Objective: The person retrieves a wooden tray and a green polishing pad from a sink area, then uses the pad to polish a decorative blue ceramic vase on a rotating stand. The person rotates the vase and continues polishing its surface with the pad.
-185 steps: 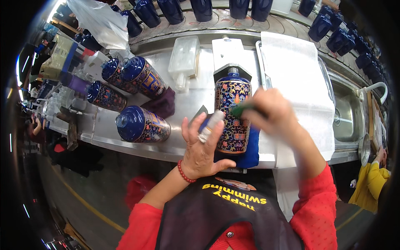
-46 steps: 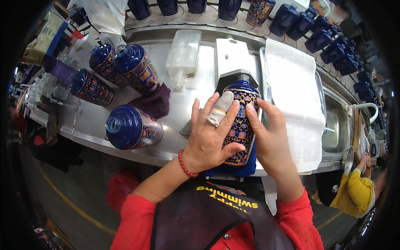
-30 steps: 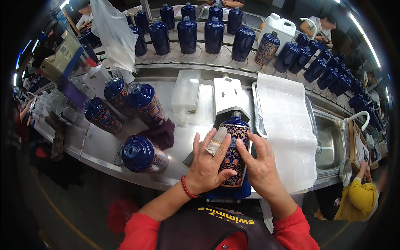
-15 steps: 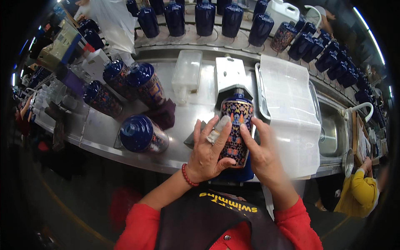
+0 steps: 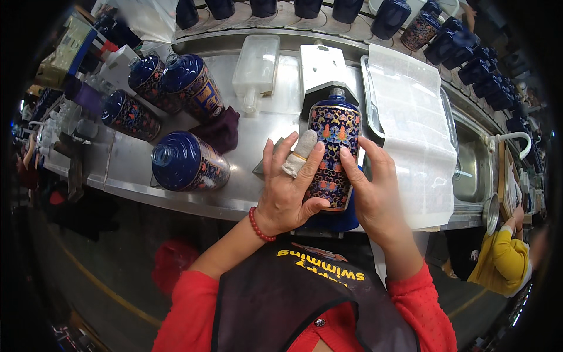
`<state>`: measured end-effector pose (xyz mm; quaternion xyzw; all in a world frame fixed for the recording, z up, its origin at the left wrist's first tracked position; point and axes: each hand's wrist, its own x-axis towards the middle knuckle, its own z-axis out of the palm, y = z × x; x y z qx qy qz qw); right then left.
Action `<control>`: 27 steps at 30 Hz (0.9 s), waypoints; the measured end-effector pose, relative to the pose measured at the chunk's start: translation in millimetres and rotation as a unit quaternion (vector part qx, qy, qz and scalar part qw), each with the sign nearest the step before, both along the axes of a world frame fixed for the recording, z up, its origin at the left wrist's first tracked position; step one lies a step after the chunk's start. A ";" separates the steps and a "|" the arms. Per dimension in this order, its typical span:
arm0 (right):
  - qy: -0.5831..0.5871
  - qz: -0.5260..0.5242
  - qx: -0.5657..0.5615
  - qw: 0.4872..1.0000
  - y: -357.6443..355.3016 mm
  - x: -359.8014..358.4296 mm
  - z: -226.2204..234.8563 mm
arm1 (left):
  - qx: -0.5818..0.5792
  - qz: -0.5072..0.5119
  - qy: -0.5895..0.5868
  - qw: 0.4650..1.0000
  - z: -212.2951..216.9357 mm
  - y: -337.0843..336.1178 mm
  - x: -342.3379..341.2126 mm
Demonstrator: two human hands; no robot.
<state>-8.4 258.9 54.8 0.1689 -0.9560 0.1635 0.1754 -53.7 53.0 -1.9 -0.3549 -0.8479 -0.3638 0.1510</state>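
Observation:
A dark blue glass bottle (image 5: 335, 158) with a colourful floral pattern lies tilted in front of me, its neck pointing away, against a dark and white support (image 5: 324, 64). My left hand (image 5: 287, 193) holds its left side, with the index fingertip and thumb against the patterned surface and the other fingers spread. A grey cloth finger cover (image 5: 302, 154), tied with a band, sits on one of its fingers. My right hand (image 5: 375, 188) grips the right side, thumb on the pattern and fingers along the edge. Blue cloth (image 5: 334, 220) shows below the bottle.
Several patterned blue bottles (image 5: 190, 161) stand to the left beside a purple cloth (image 5: 218, 132). A clear rectangular bottle (image 5: 256, 67) lies behind. White sheets (image 5: 410, 123) cover a tray at right, beside a sink (image 5: 472, 155). Blue bottles (image 5: 390, 17) line a conveyor; someone in yellow (image 5: 498, 258) is at right.
The whole view has shifted, so the worktop and bottles appear higher in the picture. Both hands stay on the patterned bottle, in nearly the same pose.

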 end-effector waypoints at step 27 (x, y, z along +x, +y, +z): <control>-0.012 -0.017 -0.006 1.000 -7.3 1.9 2.2 | -0.029 -0.021 0.034 0.999 6.6 -6.8 -7.6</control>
